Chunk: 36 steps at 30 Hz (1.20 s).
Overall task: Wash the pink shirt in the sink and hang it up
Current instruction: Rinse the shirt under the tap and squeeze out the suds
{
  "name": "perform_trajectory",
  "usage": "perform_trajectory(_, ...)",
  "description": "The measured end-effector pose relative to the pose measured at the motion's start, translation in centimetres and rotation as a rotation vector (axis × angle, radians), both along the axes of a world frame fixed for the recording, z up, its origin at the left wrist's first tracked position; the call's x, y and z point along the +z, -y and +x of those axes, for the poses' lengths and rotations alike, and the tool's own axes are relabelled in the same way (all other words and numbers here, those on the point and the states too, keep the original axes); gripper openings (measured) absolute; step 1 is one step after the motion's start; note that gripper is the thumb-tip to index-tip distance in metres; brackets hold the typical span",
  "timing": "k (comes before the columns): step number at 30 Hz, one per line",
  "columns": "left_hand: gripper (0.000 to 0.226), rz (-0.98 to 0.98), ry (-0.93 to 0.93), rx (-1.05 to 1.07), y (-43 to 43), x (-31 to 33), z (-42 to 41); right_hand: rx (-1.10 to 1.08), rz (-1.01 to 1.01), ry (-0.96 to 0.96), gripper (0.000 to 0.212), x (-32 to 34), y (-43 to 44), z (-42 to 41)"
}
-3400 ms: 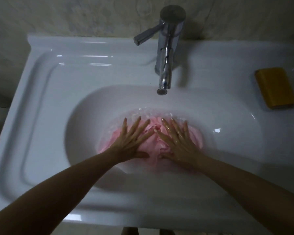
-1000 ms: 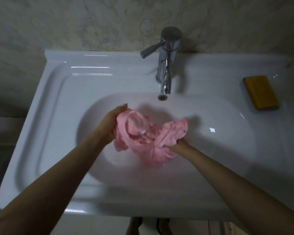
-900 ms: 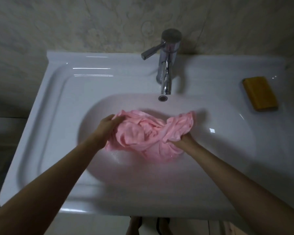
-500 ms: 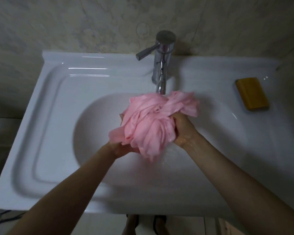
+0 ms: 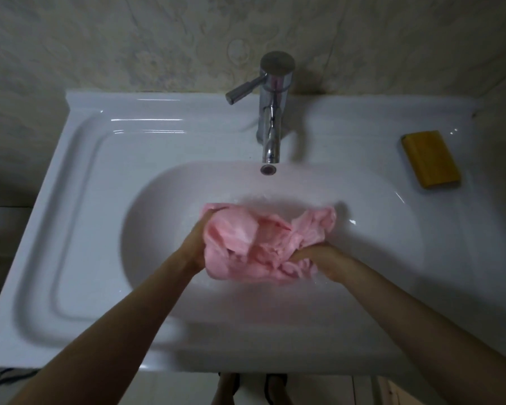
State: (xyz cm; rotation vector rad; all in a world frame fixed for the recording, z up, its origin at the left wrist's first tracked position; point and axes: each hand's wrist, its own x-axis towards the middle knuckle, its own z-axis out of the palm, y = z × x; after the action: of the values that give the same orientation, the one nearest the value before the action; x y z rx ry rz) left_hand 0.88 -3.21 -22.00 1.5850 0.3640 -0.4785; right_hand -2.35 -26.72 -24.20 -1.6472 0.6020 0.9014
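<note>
Over the basin of the sink, scrubbing step in hand: best to rub the two gripped bunches against each other low in the bowl, keeping drips inside, soap bar within reach on the right ledge. Pink shirt bunched between both hands, left hand clenched on its left edge, right hand clenched on the lower right bunch. Probably just clear of the basin floor, hard to tell in dim light.

A yellow soap bar is seen lying at two o'clock on the ledge, well apart from the chrome faucet mounted at twelve o'clock.
</note>
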Motion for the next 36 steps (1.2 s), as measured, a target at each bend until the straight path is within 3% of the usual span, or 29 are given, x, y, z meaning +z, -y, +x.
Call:
perform_trajectory(3,0.022,0.264,0.084,-0.32,0.4,-1.5,-0.3,-0.144,-0.068,-0.036,0.068,-2.2,0.6,-0.4)
perform_trajectory(4,0.044,0.426,0.077,-0.466,0.7,-1.1,-0.7,-0.211,-0.094,-0.046,0.066,-2.6,1.0,-0.4)
perform_trajectory(6,0.075,0.961,0.281,-0.694,0.8,-1.8,-1.3,-0.362,-0.151,-0.055,0.041,-2.5,1.9,-0.4)
perform_trajectory(7,0.08,1.13,0.37,-0.775,0.7,-2.2,-1.5,-0.42,-0.204,-0.059,0.049,-2.8,2.5,-0.3)
perform_trajectory(8,0.081,1.236,0.407,-0.78,0.8,-2.2,-1.8,-0.481,-0.253,-0.043,0.078,-3.0,2.9,-0.2)
perform_trajectory(10,0.084,1.137,0.36,-0.787,1.0,-2.9,-2.1,-0.565,-0.371,-0.034,0.144,-3.1,2.9,0.3)
perform_trajectory(11,0.086,1.069,0.397,-0.81,0.9,-3.7,-2.2,-0.553,-0.414,-0.001,0.151,-1.7,2.3,0.5)
perform_trajectory(12,0.088,0.996,0.434,-0.852,0.7,-4.4,-2.4,-0.546,-0.495,0.066,0.141,-1.0,1.3,0.6)
perform_trajectory(14,0.086,0.85,0.403,-0.871,0.2,-5.1,-2.9,-0.494,-0.617,0.401,0.117,-0.7,-0.4,0.6)
perform_trajectory(16,0.076,0.744,0.392,-0.733,0.4,-3.5,-3.0,-0.347,-0.582,0.64,0.107,-0.8,-2.0,0.3)
perform_trajectory(17,0.077,0.849,0.487,-0.706,0.8,-2.6,-3.1,-0.3,-0.529,0.669,0.103,-1.7,-2.0,0.3)
perform_trajectory(20,0.104,0.746,0.534,-0.792,1.4,-2.6,-3.7,-0.366,-0.186,0.448,0.072,-2.0,-0.8,1.2)
perform_trajectory(21,0.11,0.807,0.532,-0.914,1.3,-3.6,-4.2,-0.299,-0.163,0.448,0.054,-1.7,-0.4,1.5)
perform_trajectory(23,0.111,0.979,0.582,-1.091,0.8,-5.3,-4.4,0.028,-0.372,0.598,0.031,-1.9,0.2,1.4)
perform_trajectory(24,0.111,1.009,0.552,-1.127,0.6,-6.2,-4.4,0.204,-0.499,0.698,0.035,-2.1,0.2,1.2)
perform_trajectory(26,0.113,1.063,0.469,-1.165,1.0,-6.7,-4.1,0.535,-0.612,0.792,0.062,-2.9,-0.4,0.6)
perform_trajectory(29,0.111,1.097,0.353,-1.125,1.9,-6.8,-3.4,0.781,-0.66,0.862,0.079,-5.5,-1.6,-0.1)
perform_trajectory(32,0.093,1.058,0.286,-1.101,2.5,-7.8,-3.0,0.818,-0.818,0.949,0.072,-7.3,-2.2,-0.7)
perform_trajectory(36,0.051,1.109,0.385,-1.034,2.3,-10.3,-2.6,0.729,-0.98,1.142,0.057,-8.5,-3.5,0.1)
